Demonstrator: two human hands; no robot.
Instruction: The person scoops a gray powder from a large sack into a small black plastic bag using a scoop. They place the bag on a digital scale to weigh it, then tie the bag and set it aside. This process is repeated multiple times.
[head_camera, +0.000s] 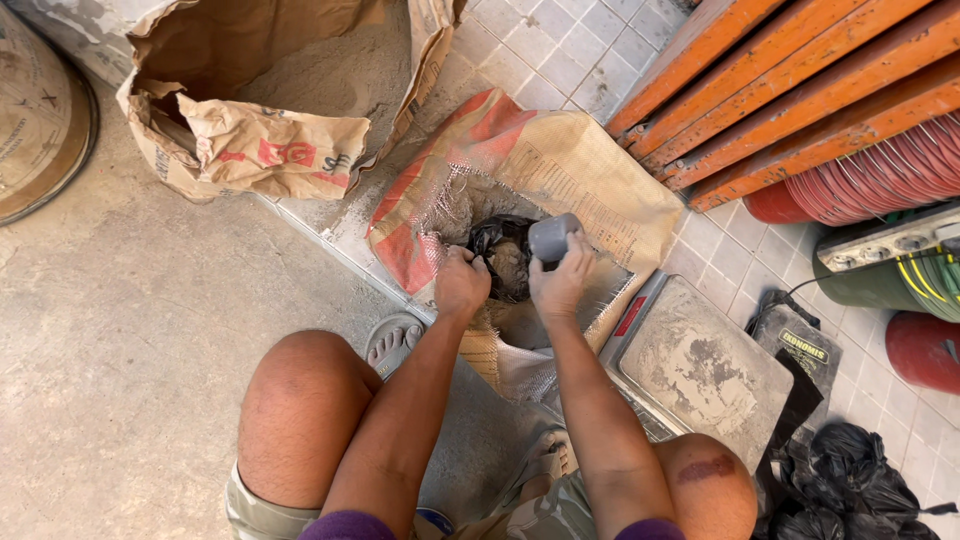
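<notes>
I looked down and saw the biggest thing first: a big brown paper sack (270, 110) standing open at the top of the view. It was partly full of grey powder. Its torn top was folded over.

Next came a woven sack (560, 170) lying on the tiled floor, red on one side and tan on the other. Its mouth was open toward me, and grey powder lay inside it.

Beside it, to the right, sat a flat metal tray (700, 365) with grey dust on it. It held nothing else that I could see.

Then there was a small black plastic bag (500, 250) in the mouth of the woven sack. It had some powder in it already, but I judged it was far from full, so more scooping was left.

My left hand (461, 285) was closed on the edge of the black bag, holding it open. My right hand (562, 280) gripped a little grey cup (553, 237), tipped over the bag.
</notes>
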